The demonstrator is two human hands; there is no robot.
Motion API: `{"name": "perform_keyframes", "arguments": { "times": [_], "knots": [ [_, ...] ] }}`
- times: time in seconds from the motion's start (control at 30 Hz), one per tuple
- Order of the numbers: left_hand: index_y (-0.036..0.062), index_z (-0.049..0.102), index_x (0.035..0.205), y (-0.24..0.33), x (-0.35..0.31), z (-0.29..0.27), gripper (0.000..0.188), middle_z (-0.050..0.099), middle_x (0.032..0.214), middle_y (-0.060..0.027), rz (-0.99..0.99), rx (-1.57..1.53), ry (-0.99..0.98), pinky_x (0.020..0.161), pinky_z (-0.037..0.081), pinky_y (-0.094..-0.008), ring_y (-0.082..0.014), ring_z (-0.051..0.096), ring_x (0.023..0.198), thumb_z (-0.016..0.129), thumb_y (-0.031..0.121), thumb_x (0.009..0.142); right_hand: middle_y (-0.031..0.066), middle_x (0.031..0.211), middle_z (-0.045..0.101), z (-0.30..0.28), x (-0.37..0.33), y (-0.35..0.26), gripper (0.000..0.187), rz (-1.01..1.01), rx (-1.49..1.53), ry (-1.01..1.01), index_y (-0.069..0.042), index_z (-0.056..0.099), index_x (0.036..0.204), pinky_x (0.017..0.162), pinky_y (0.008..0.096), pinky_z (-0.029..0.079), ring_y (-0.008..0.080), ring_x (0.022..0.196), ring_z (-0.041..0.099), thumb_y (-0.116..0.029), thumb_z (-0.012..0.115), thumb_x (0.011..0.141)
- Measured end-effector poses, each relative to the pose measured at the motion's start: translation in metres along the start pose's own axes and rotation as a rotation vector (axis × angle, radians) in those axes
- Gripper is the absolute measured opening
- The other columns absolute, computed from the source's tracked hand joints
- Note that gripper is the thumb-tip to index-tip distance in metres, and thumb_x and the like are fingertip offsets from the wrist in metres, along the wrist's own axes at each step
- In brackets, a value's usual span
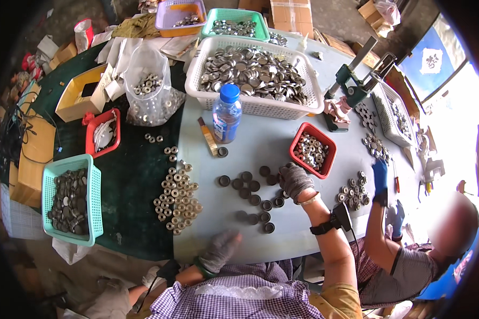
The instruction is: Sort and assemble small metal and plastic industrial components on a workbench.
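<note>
My right hand [295, 182], in a grey glove, is at the near left corner of a red basket [332, 155] of small metal rings. Its fingers are curled, and whatever they hold is hidden. Around and left of it, dark round caps [254, 186] lie scattered on the grey tabletop. My left hand [221, 252], gloved too, is over the table's near edge, below the caps and apart from them. Motion smears its fingers. A group of shiny metal rings [176, 199] lies farther left, where the green surface meets the grey.
A large white basket [197, 87] heaped with metal discs stands at the back, behind a blue-capped bottle [228, 119]. A teal basket [97, 207] is far left. On the right are a green hand press [351, 85] and a co-worker's blue-gloved hand [380, 175] beside more small parts.
</note>
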State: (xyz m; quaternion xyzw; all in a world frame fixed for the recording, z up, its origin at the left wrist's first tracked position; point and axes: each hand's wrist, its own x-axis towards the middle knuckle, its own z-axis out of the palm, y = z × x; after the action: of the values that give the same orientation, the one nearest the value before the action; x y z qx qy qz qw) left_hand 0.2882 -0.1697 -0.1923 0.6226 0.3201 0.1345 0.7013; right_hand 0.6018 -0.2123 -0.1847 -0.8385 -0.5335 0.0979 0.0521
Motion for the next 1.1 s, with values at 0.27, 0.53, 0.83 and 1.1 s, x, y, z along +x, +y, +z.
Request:
{"name": "perform_keyframes", "arguments": {
  "times": [0.27, 0.53, 0.83, 1.1],
  "knots": [
    [0.0016, 0.061, 0.098, -0.007, 0.002, -0.001, 0.017, 0.061, 0.081, -0.008, 0.045, 0.042, -0.062, 0.067, 0.048, -0.0312, -0.018, 0.059, 0.072, 0.058, 0.017, 0.091, 0.0144, 0.089, 0.061, 0.012, 0.008, 0.011, 0.018, -0.034, -0.223, -0.125, -0.005, 0.065, 0.092, 0.079, 0.0411, 0.048, 0.0305, 0.089, 0.058, -0.015, 0.062, 0.078],
    [0.0024, 0.06, 0.094, 0.0, -0.006, 0.0, 0.017, 0.064, 0.085, -0.013, 0.307, 0.3, -0.112, 0.07, 0.051, -0.0349, -0.0284, 0.063, 0.079, 0.061, 0.018, 0.087, 0.018, 0.102, 0.057, 0.001, -0.002, -0.128, 0.035, -0.533, 0.3, 0.218, -0.001, 0.059, 0.103, 0.082, 0.0427, 0.047, 0.035, 0.091, 0.056, -0.021, 0.068, 0.075],
    [0.0091, 0.062, 0.091, 0.003, -0.006, 0.005, 0.01, 0.063, 0.079, -0.0116, 0.58, 0.46, -0.095, 0.062, 0.05, -0.0401, -0.0326, 0.062, 0.069, 0.061, 0.016, 0.084, 0.0175, 0.094, 0.059, 0.043, -0.003, -0.192, 0.024, -0.135, 0.536, -0.241, -0.006, 0.058, 0.101, 0.073, 0.043, 0.049, 0.0375, 0.084, 0.06, -0.011, 0.061, 0.078],
    [0.0037, 0.062, 0.088, -0.008, -0.005, 0.006, 0.01, 0.063, 0.074, -0.0128, 0.641, 0.443, -0.039, 0.057, 0.049, -0.037, -0.0297, 0.062, 0.062, 0.065, 0.008, 0.08, 0.0131, 0.081, 0.056, 0.006, -0.021, -0.058, 0.017, -0.372, 0.348, 0.416, -0.005, 0.056, 0.09, 0.065, 0.0402, 0.047, 0.032, 0.074, 0.054, -0.005, 0.06, 0.073]
  ]
}}
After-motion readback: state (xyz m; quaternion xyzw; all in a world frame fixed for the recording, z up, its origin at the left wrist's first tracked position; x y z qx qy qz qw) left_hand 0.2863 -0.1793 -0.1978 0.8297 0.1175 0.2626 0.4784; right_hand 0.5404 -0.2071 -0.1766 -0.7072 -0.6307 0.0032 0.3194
